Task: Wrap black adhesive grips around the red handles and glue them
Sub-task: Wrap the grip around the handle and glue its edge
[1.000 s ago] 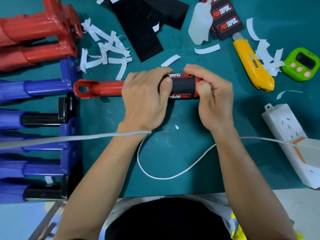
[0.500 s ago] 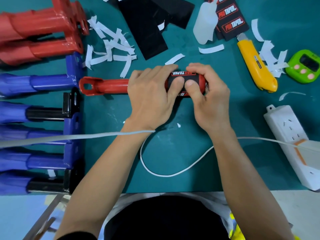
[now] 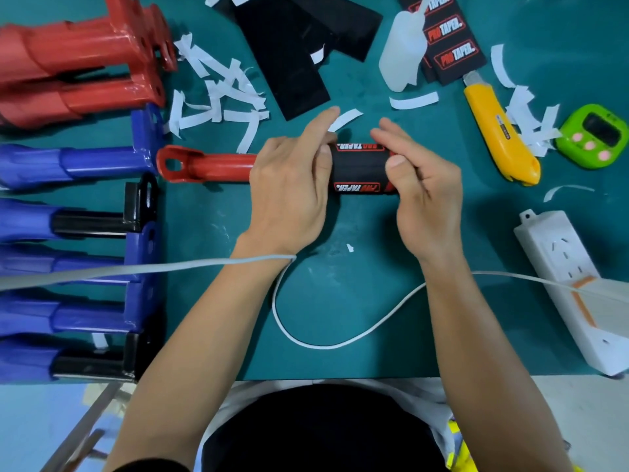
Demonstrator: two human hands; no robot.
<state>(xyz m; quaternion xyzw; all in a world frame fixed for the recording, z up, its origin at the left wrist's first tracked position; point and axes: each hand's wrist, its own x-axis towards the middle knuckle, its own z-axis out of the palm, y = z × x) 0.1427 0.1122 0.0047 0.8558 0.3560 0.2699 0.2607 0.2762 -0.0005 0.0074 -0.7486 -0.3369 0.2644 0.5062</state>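
A red handle lies crosswise on the green mat, its ring end pointing left. A black grip with red PRO TAPER labels is wrapped around its right end. My left hand lies over the handle at the grip's left edge, fingers curled over it and the index finger raised straight. My right hand holds the grip's right end, with the thumb pressing on it and the fingers reaching over the far side. The part of the handle under my left hand is hidden.
Loose black grip sheets, a white glue bottle and labelled grips lie at the back. A yellow utility knife, a green timer and a power strip sit right. Red handles and blue handles line the left; paper strips are scattered.
The handle has rolled, showing a label on the grip's near side. My left index finger has lifted off, and my right thumb has slid to the grip's right end.
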